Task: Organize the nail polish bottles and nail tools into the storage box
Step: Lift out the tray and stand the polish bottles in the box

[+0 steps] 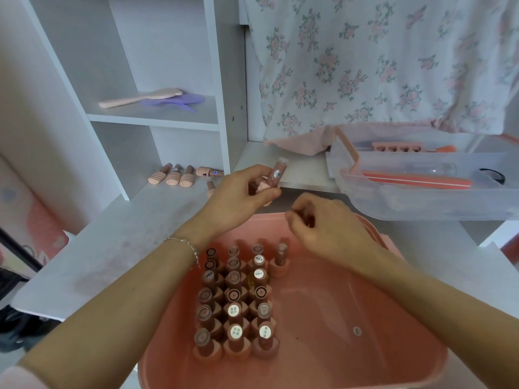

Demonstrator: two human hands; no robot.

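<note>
My left hand [238,192] pinches one nail polish bottle [276,175] above the far rim of the pink storage box [351,346], cap tilted up. My right hand [323,226] hovers over the box, fingers curled, holding nothing I can see. Bottles in box [236,299] stand in rows; spare bottles [174,175] lie on the shelf
</note>
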